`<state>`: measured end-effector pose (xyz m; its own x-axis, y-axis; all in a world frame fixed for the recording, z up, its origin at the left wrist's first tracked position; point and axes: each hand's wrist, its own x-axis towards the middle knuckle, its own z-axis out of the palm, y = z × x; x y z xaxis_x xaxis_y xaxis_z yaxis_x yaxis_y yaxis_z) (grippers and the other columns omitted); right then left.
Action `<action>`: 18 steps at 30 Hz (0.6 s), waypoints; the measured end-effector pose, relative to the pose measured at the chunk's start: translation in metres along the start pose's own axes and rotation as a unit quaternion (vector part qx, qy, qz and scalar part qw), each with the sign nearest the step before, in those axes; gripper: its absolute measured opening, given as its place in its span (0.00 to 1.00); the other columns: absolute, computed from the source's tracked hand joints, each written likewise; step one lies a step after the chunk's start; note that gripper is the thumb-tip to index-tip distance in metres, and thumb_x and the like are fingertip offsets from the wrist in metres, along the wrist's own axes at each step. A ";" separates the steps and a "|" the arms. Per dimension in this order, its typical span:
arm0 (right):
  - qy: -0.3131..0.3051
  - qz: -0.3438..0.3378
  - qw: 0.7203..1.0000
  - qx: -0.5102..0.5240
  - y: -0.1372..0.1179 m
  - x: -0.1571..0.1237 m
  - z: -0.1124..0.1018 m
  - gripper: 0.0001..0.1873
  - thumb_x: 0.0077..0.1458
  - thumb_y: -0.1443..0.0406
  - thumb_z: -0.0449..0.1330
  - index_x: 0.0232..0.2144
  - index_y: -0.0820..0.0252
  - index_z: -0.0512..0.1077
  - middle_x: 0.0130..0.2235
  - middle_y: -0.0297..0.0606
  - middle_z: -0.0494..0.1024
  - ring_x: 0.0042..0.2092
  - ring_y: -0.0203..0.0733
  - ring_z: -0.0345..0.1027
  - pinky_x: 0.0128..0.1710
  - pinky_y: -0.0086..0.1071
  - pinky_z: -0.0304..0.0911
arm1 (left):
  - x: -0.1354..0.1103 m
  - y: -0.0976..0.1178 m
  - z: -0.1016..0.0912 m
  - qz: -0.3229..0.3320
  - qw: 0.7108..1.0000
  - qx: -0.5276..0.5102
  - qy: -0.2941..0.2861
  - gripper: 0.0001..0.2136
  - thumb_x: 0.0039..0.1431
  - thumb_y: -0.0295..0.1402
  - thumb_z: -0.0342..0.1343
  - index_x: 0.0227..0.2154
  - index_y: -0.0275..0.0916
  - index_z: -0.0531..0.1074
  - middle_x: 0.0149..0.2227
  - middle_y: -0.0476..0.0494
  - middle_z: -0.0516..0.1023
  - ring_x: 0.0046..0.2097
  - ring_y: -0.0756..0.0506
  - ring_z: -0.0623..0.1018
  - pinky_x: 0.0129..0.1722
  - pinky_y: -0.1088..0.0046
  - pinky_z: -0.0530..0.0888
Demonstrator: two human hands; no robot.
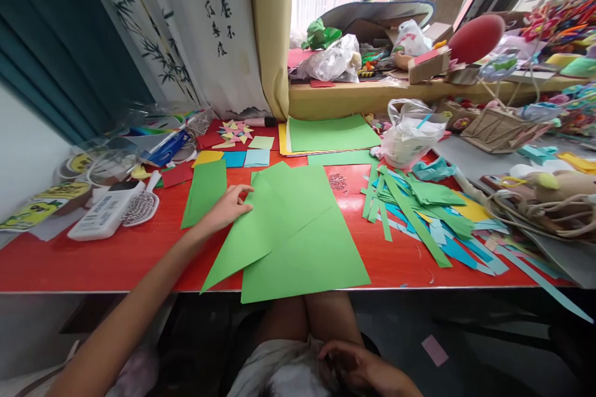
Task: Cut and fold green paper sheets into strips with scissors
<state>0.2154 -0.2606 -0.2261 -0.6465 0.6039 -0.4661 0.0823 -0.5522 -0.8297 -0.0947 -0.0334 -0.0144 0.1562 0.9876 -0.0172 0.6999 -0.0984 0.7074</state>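
My left hand (235, 203) reaches over the red table, its fingers curled and closed on the left edge of a green paper sheet (265, 223). That sheet lies at a slant over a second green sheet (316, 254), which reaches slightly past the table's front edge. To the left of my hand is a smaller green paper piece (205, 192). Down at my lap, my right hand (349, 363) is curled closed. Shadow hides whatever may be between its fingers.
Green and blue paper strips (419, 211) are heaped at the right. A stack of coloured paper (333, 133) lies at the back, beside a plastic bag (412, 136). A white bottle (107, 211) and a hairbrush (142, 205) lie at the left. The table's front edge (391, 287) is close to my legs.
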 end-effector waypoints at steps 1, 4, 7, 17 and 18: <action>-0.009 -0.007 1.000 0.003 -0.003 0.000 0.001 0.27 0.22 0.62 0.62 0.31 0.28 0.75 0.32 0.26 0.75 0.42 0.47 0.72 0.41 0.39 0.62 | 0.001 0.001 0.000 0.007 0.999 0.025 -0.020 0.24 0.47 0.37 0.54 0.49 0.36 0.67 0.54 0.36 0.65 0.39 0.45 0.72 0.39 0.66 0.72; -0.078 -0.003 0.997 -0.002 -0.024 -0.012 0.004 0.28 0.21 0.62 0.66 0.33 0.30 0.73 0.28 0.26 0.73 0.34 0.44 0.71 0.33 0.35 0.63 | 0.001 0.010 -0.001 0.036 0.989 0.103 -0.103 0.26 0.50 0.35 0.50 0.54 0.37 0.63 0.59 0.38 0.61 0.45 0.43 0.71 0.47 0.64 0.70; -0.099 0.007 0.993 -0.068 -0.065 -0.040 0.004 0.26 0.37 0.54 0.66 0.43 0.45 0.72 0.32 0.32 0.73 0.32 0.40 0.69 0.34 0.32 0.64 | 0.004 0.015 0.000 0.073 0.974 0.173 -0.127 0.23 0.55 0.33 0.44 0.55 0.36 0.62 0.57 0.39 0.65 0.49 0.42 0.70 0.52 0.62 0.67; 0.047 0.070 0.938 -0.335 -0.172 -0.131 -0.045 0.22 0.41 0.58 0.66 0.42 0.50 0.75 0.37 0.40 0.75 0.41 0.46 0.70 0.43 0.40 0.63 | 0.050 -0.002 0.018 0.404 0.804 0.436 0.026 0.16 0.65 0.33 0.39 0.31 0.35 0.72 0.35 0.38 0.77 0.42 0.43 0.74 0.44 0.63 0.70; 0.066 0.069 0.939 -0.332 -0.178 -0.139 -0.053 0.21 0.41 0.59 0.66 0.42 0.47 0.75 0.37 0.41 0.75 0.40 0.47 0.70 0.41 0.40 0.64 | 0.053 -0.004 0.020 0.419 0.792 0.442 0.035 0.17 0.65 0.33 0.40 0.30 0.35 0.72 0.34 0.38 0.77 0.41 0.43 0.74 0.42 0.65 0.70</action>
<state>0.3304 -0.2157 -0.0296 -0.4993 0.6425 -0.5813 0.6407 -0.1777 -0.7469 -0.0752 0.0171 -0.0321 0.8073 0.5311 0.2573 0.5899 -0.7401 -0.3230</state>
